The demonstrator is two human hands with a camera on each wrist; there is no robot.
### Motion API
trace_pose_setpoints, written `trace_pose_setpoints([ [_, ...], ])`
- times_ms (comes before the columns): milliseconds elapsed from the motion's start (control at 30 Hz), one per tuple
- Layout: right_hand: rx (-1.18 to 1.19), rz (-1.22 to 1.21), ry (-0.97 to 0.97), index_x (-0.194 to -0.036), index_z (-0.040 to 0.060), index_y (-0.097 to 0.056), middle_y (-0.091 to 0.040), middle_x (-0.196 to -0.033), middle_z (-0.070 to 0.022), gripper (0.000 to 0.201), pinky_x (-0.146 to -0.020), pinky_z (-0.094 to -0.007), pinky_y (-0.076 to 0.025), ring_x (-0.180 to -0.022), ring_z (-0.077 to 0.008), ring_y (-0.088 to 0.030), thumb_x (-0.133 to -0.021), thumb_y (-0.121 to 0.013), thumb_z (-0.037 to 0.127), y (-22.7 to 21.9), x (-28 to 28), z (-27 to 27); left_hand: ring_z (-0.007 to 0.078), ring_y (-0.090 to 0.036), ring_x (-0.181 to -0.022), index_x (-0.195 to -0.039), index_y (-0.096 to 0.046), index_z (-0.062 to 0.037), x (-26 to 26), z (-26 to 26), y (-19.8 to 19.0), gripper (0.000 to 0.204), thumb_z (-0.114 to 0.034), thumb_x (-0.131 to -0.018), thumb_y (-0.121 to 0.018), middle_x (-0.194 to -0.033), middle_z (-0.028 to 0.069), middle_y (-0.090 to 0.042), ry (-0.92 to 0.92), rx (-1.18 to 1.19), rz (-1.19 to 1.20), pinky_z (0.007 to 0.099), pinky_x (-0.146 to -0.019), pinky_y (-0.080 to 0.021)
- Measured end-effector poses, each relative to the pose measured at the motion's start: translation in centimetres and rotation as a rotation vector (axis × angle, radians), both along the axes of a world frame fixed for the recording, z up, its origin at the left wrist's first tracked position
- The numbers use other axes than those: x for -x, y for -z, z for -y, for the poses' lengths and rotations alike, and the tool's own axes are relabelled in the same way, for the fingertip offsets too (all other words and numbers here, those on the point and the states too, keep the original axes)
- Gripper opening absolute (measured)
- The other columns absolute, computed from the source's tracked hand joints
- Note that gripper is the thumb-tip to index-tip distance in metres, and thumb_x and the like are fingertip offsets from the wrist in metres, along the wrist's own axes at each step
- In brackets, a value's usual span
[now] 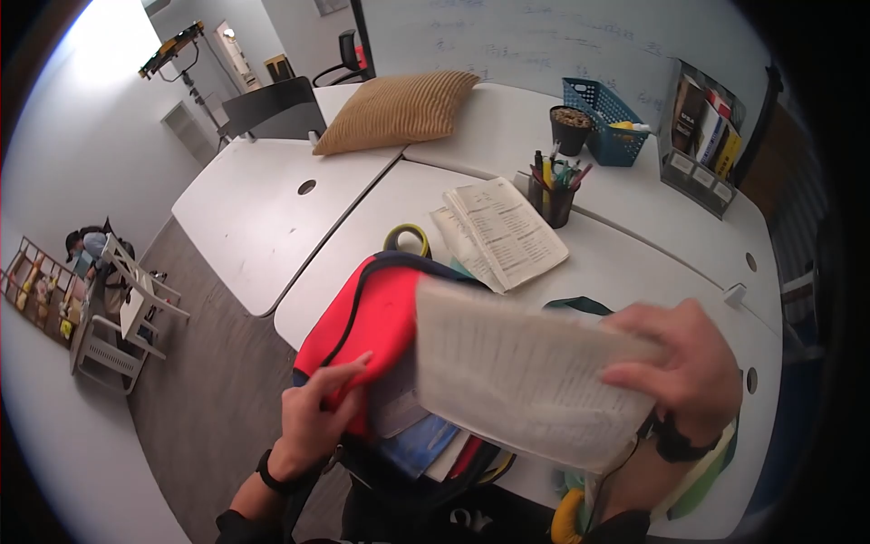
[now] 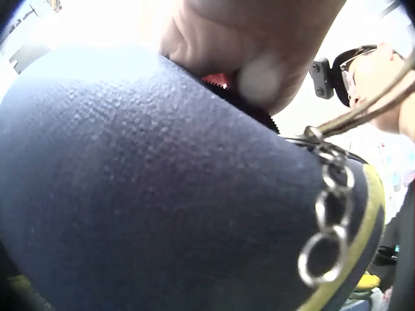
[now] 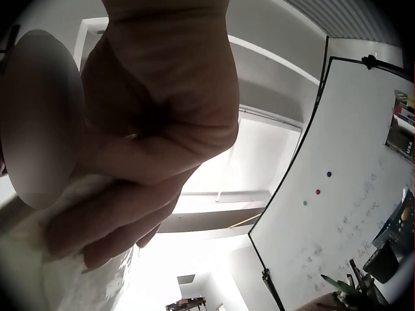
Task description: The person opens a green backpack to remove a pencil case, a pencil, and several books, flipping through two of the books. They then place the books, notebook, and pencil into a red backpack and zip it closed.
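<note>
My right hand (image 1: 680, 358) grips a worn printed booklet (image 1: 526, 376) by its right edge, thumb on the near face. The booklet is blurred and hangs over an open bag (image 1: 362, 304) with a red lining. In the right wrist view, the curled fingers (image 3: 117, 217) lie against pale paper. My left hand (image 1: 313, 412) pinches the bag's edge at its left side. The left wrist view shows the bag's dark blue outside (image 2: 142, 175), a zip under the hand and a metal chain (image 2: 327, 214). Inside the bag are a blue-covered item (image 1: 419, 446) and other papers.
Behind the bag lie open printed pages (image 1: 507, 231) and a roll of tape (image 1: 407, 239). Farther back stand a pen holder (image 1: 553, 195), a potted plant (image 1: 570, 131), a blue basket (image 1: 616, 140) and a book rack (image 1: 698, 177). A brown cushion (image 1: 399, 109) rests at the far left.
</note>
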State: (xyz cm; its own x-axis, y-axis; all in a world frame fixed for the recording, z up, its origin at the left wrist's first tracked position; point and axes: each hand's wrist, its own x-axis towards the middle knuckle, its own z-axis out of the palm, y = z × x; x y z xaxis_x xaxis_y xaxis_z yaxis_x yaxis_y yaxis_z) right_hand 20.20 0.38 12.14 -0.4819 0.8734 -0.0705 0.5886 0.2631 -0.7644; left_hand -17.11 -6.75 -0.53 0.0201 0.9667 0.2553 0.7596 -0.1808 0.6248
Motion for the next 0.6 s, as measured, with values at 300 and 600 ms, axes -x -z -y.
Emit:
trace_pose_setpoints([
  [300, 0.34, -0.182, -0.215, -0.115, -0.0041, -0.066, -0.071, -0.097, -0.0111, 0.038, -0.079, -0.0309, -0.053, -0.086, -0.0188, -0.068, -0.092, -0.069, 0.026, 9.9, 6.9, -6.9, 0.0189, -0.074, -0.087, -0.128, -0.058, -0.004, 0.8, 0.2, -0.2, 0.047, 0.0, -0.083, -0.073, -0.113, 0.0074, -0.073, -0.054, -0.346, -0.032, 0.028, -0.073, -0.055],
  [600, -0.127, -0.182, -0.22, -0.117, -0.0114, -0.056, -0.063, -0.109, -0.0315, 0.054, -0.095, -0.0473, -0.049, -0.108, -0.0457, -0.061, -0.093, -0.065, 0.036, 14.1, 12.5, -4.3, 0.0208, -0.075, -0.087, -0.122, -0.057, -0.0037, 0.5, 0.2, -0.3, 0.042, -0.001, -0.083, -0.072, -0.112, 0.0084, -0.075, -0.026, -0.309, -0.07, 0.0273, -0.07, -0.056],
])
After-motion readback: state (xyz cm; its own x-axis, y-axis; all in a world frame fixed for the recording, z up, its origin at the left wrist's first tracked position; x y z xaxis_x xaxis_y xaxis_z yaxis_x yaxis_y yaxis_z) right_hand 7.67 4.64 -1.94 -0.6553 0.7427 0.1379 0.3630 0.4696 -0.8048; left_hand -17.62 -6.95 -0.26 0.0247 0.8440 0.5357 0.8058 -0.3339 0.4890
